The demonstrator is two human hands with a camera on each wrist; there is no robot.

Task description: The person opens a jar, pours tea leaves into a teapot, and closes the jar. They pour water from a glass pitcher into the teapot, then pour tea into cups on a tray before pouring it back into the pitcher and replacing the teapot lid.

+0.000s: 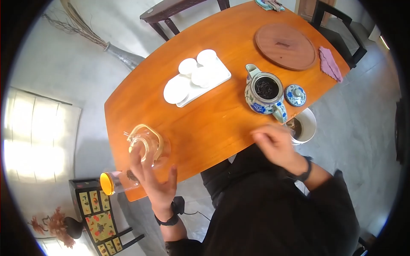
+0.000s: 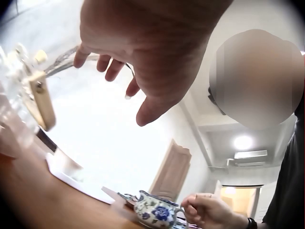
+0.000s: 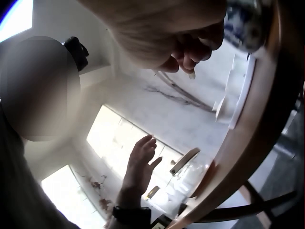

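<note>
My left hand is spread above the front left of the table, fingers straight and thumb apart, holding nothing. In the head view its fingertips overlap the clear glass kettle with its pale wooden handle. Beside that kettle lies a clear jar with a yellow-orange lid, partly behind the hand. My right hand hangs loosely curled near the table's front edge, with nothing in it. Just beyond it stands a blue-and-white flowered teapot, uncovered, dark tea leaves inside. The teapot's lid rests to its right.
A white tray bearing several white cups sits mid-table. Behind the teapot is a round brown board, with a pink cloth beside it. Below the right table edge, a white bucket holds dark liquid.
</note>
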